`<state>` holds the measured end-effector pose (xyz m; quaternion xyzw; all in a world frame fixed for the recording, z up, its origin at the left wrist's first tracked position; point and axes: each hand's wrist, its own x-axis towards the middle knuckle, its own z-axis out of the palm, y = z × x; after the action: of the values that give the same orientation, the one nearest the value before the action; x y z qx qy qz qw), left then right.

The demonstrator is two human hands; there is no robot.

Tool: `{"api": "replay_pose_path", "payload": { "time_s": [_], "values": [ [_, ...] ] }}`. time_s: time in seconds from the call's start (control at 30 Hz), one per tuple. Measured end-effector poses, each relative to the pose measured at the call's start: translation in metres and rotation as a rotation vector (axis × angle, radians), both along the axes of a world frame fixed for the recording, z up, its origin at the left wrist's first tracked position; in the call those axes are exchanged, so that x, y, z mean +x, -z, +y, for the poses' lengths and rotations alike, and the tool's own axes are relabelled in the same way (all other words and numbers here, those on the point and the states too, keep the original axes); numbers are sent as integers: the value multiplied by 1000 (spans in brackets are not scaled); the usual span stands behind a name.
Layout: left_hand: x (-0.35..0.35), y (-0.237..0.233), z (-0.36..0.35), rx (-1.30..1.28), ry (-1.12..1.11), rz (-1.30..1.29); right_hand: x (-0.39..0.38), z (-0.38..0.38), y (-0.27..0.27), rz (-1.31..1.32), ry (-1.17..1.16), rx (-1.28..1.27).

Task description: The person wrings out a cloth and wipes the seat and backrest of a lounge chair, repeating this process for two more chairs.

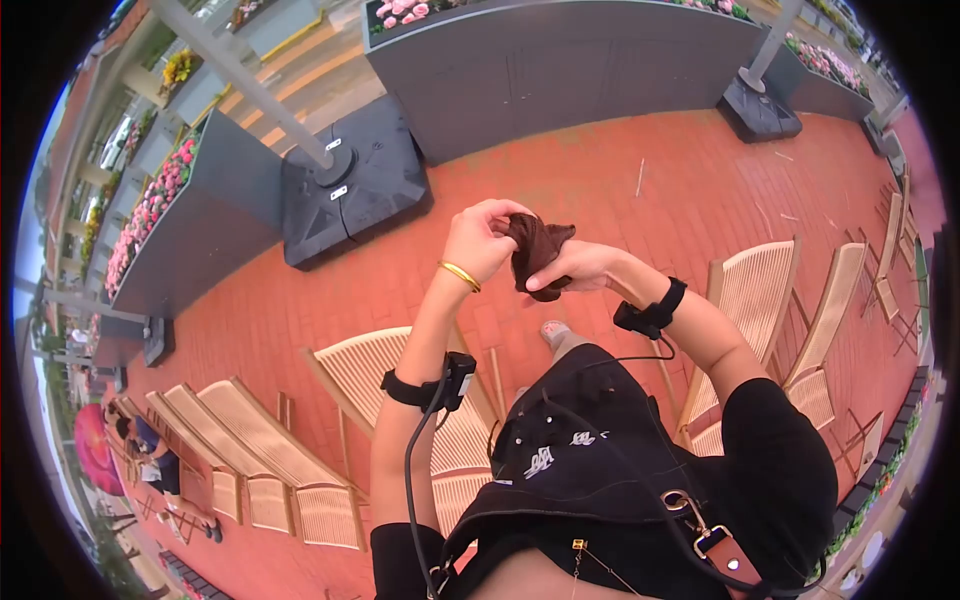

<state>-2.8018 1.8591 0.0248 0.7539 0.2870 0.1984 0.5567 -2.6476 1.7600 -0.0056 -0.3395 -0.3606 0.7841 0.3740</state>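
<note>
A dark brown cloth [540, 245], bunched and partly twisted, is held up between my two hands in front of me. My left hand [484, 238] pinches its left upper edge, fingers curled; a gold bangle sits on that wrist. From the right, my right hand [578, 270] grips the cloth's lower part, with the thumb lying across the front. Some of the fingers are hidden behind the fabric. Black straps with small devices and cables are around both forearms. I wear a black apron [590, 420].
Slatted wooden folding chairs stand to my left [245, 425] and right [750, 300] on red brick paving [560, 185]. Ahead are grey planters [560, 85] with pink flowers and a pole on a black weighted base [355, 185]. Another person [160, 455] bends over at far left.
</note>
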Motion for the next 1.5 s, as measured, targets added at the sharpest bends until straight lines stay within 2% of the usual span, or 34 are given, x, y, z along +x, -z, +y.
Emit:
{"api": "replay_pose_path", "payload": {
  "time_s": [0.03, 0.1, 0.17, 0.2, 0.23, 0.3, 0.33, 0.37, 0.43, 0.47, 0.5, 0.6, 0.63, 0.67, 0.7, 0.77, 0.8, 0.83, 0.87, 0.9, 0.97, 1.0, 1.1, 1.17, 1.23, 1.27, 1.3, 1.33, 1.37, 1.4, 1.43, 1.5],
  "values": [
    [11, -3, 4, 158, 51, 40, 9, 2, -4, 0, 25, 8],
    [25, -14, 16, 200, 127, 45, 32, 9, -14, 189, 179, -187],
    [37, -32, 18, 595, 184, 15, 58, 19, 1, 486, 270, -324],
    [47, -31, 24, 933, 290, 8, 64, 22, 0, 624, 157, -318],
    [57, -28, 27, 937, 304, -2, 68, 25, 0, 757, 39, -311],
    [77, -24, 25, 1140, 449, -125, 60, 25, 2, 887, -244, -289],
    [91, -17, 31, 1161, 408, -321, 65, 28, 5, 885, -279, -224],
    [99, -12, 39, 1159, 420, -328, 74, 33, 4, 887, -268, -218],
    [108, 0, 51, 1040, 582, -102, 88, 39, -3, 735, -411, -337],
    [118, 6, 56, 1165, 593, -179, 94, 40, -8, 563, -404, -341],
    [126, 11, 64, 1155, 601, -182, 100, 45, -11, 570, -395, -347],
    [153, 13, 85, 1164, 578, 400, 127, 77, -24, -189, -152, -316],
    [166, 5, 90, 1155, 578, 568, 136, 89, -20, -379, -112, -206],
    [180, 0, 95, 1129, 576, 708, 141, 97, -17, -785, 20, -54],
    [190, -7, 99, 1127, 569, 704, 151, 113, -6, -1120, -4, 96],
    [204, -17, 104, 956, 464, 894, 157, 123, -1, -1450, 199, 449],
    [210, -12, 112, 889, 428, 905, 161, 130, 0, -1449, 194, 447],
    [213, -6, 118, 882, 431, 906, 165, 138, -1, -1594, 141, 580],
    [216, -1, 124, 744, 367, 899, 170, 146, -2, -1735, 87, 719],
    [219, 0, 130, 607, 304, 889, 176, 154, -4, -1734, 87, 717],
    [218, 6, 145, 476, 288, 735, 184, 167, -4, -1795, 22, 971],
    [217, 10, 152, 427, 274, 693, 186, 174, 1, -1791, 81, 1061],
    [216, 30, 166, 303, 219, 720, 186, 186, 14, -1830, 67, 979],
    [206, 55, 175, 351, 75, 479, 188, 193, 24, -1732, 81, 889],
    [197, 55, 171, 400, 78, 458, 184, 199, 27, -1322, 224, 530],
    [194, 55, 166, 677, -27, 306, 187, 200, 27, -940, 146, 234],
    [192, 53, 164, 949, -133, 146, 186, 202, 22, -935, 137, 234],
    [189, 50, 165, 945, -138, 155, 184, 203, 17, -513, 32, 7],
    [187, 46, 167, 1115, -112, 4, 182, 204, 13, -90, -69, -215],
    [184, 45, 169, 1280, -82, -151, 176, 201, 13, 38, -141, -193],
    [181, 44, 169, 1277, -85, -143, 176, 203, 13, 42, -148, -197],
    [174, 43, 168, 1262, -9, -226, 178, 208, 10, 223, -406, -231]
  ]
}}
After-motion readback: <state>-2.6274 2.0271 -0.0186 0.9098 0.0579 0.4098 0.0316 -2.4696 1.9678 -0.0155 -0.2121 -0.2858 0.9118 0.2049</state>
